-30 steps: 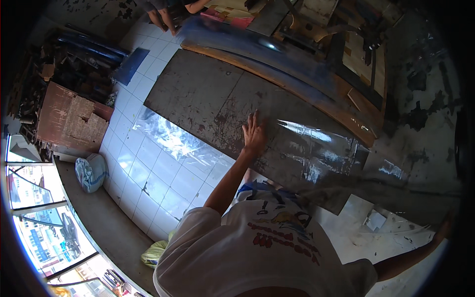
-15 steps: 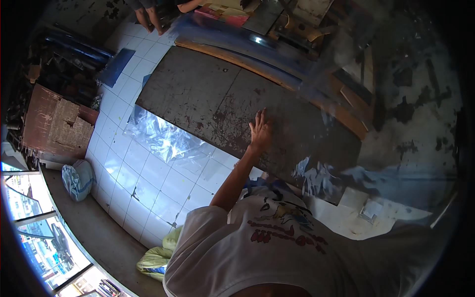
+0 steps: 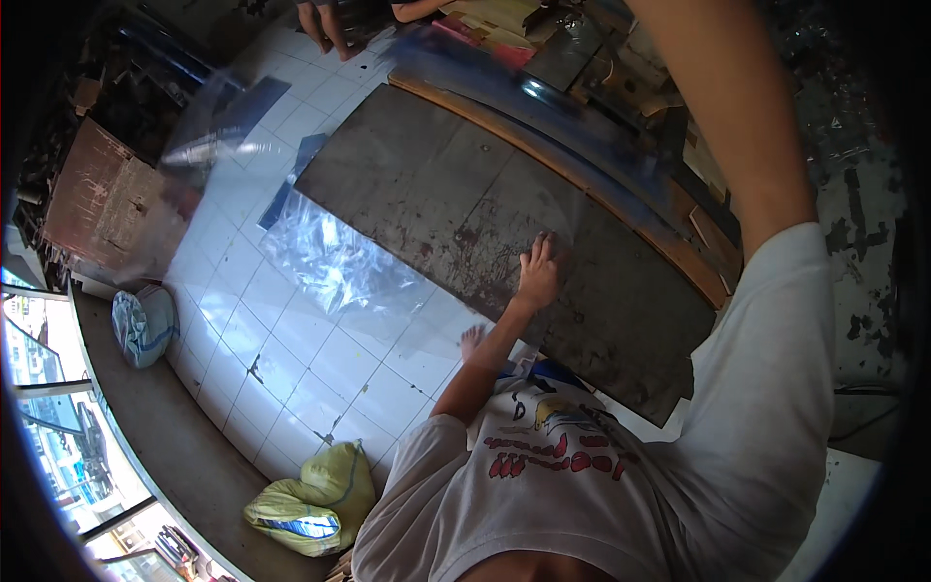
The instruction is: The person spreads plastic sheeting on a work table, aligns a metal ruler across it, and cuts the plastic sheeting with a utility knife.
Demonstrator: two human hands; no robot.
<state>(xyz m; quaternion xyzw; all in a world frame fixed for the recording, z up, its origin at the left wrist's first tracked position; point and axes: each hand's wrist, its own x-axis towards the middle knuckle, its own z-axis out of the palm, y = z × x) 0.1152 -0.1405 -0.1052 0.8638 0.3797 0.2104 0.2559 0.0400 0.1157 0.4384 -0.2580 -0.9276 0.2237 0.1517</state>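
My left hand (image 3: 538,274) lies flat on the dark, scuffed board (image 3: 427,160) of a low worktable, its fingers a little apart and nothing gripped. My right arm (image 3: 732,107) is raised up past the top edge, so that hand is out of sight. A faint curved edge near my left fingers may be clear film; I cannot tell for sure. On the floor left of the board lies a pile of crumpled clear plastic sheets (image 3: 335,260). Farther left, a blurred, see-through sheet (image 3: 218,145) hangs over the tiles, apparently in motion.
A wooden strip (image 3: 543,160) edges the board's far side, with blue-tinted plastic (image 3: 485,78) beyond. Scrap and a worn brown panel (image 3: 102,199) stand at left. Sacks, one pale (image 3: 145,325) and one yellow-green (image 3: 315,500), sit by the windows. Another person's legs (image 3: 325,27) show far back.
My right arm has swung up from the lower right. Clear film seen blurred over the board's right end is gone from there; a blurred sheet now shows at left. My left hand stays on the board.
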